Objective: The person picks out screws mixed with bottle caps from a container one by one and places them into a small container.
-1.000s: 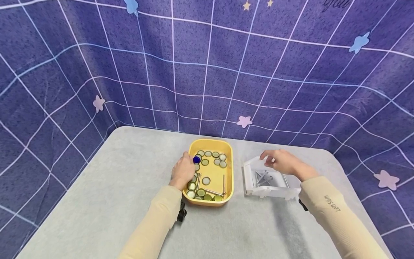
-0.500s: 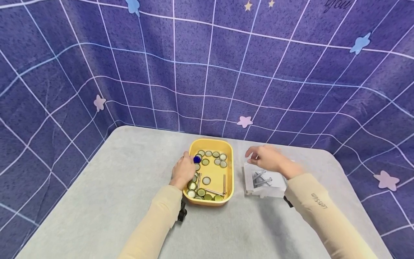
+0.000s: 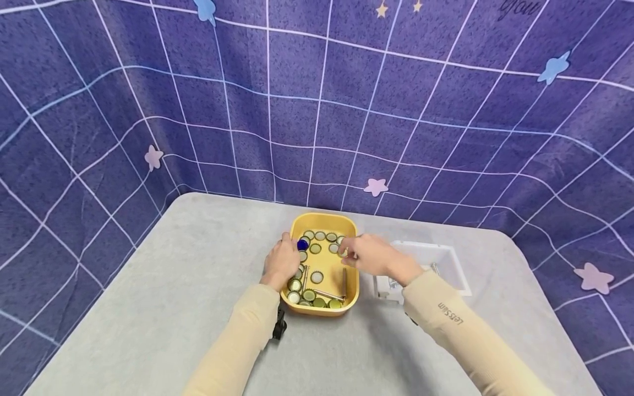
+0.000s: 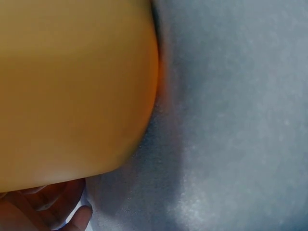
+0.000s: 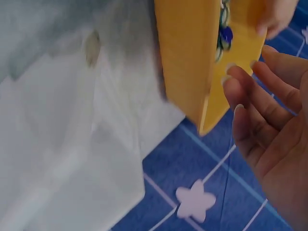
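Note:
A yellow tray (image 3: 323,311) holds several metal bottle caps (image 3: 316,277), mostly turned inside up, and one blue bottle cap (image 3: 302,245). Long thin nails (image 3: 344,283) lie among them. My left hand (image 3: 281,258) grips the tray's left rim; in the left wrist view its curled fingers (image 4: 53,204) show at the tray's edge. Over the right rim hovers my right hand (image 3: 371,254), hiding a few caps. Its fingers are loosely bent, and the right wrist view shows nothing between them and the thumb.
A white plastic bin (image 3: 457,269) stands right of the tray, with screws (image 3: 435,268) inside, partly hidden by my right forearm. The grey tabletop (image 3: 208,247) ends at a blue curtain (image 3: 317,110) behind and at both sides.
My right hand has moved left from above the white bin to the yellow tray's right rim. The left hand and the tray have stayed in place.

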Action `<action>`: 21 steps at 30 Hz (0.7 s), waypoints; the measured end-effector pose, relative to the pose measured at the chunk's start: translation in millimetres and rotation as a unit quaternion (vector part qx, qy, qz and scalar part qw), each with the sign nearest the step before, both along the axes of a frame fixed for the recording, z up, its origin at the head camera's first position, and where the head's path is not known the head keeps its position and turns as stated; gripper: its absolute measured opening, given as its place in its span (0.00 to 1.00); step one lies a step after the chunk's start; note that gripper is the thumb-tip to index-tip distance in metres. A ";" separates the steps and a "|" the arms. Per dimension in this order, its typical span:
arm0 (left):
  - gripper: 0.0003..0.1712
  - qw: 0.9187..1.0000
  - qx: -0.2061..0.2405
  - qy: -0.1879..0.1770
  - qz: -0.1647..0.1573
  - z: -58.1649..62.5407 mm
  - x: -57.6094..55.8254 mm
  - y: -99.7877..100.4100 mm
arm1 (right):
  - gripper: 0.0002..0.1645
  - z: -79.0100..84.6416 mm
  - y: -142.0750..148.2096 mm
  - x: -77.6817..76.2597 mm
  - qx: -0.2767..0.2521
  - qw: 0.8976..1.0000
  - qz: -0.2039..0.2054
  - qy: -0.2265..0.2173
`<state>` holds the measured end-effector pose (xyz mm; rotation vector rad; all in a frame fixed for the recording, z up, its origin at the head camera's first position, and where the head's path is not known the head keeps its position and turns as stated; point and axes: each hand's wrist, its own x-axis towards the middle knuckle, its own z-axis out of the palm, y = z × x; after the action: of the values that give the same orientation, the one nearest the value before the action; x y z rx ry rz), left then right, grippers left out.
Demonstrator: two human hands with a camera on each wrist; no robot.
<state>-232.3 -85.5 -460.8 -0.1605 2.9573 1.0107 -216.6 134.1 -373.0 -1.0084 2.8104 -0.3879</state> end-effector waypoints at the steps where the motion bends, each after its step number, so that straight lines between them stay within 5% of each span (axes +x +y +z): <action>1: 0.22 1.000 0.000 0.001 -0.001 -0.4 0.1 0.3 | 0.13 -2.2 -3.8 2.4 0.005 1.000 -0.001 -0.003; 9: 0.21 1.000 -0.003 0.004 -0.002 -0.9 0.8 3.0 | 0.20 -30.4 -28.4 20.7 0.073 0.997 0.006 0.018; 14: 0.21 1.000 0.000 0.000 -0.002 -0.7 1.3 2.8 | 0.24 -44.1 -41.3 29.2 0.098 0.995 -0.005 -0.011; 21: 0.21 1.000 -0.001 -0.007 0.002 0.6 1.0 1.1 | 0.15 -55.7 -51.7 34.7 0.152 0.988 -0.025 -0.022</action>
<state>-231.3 -84.4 -460.2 -0.1721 2.9470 1.0036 -182.0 82.4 -428.7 -0.8529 2.7470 0.0161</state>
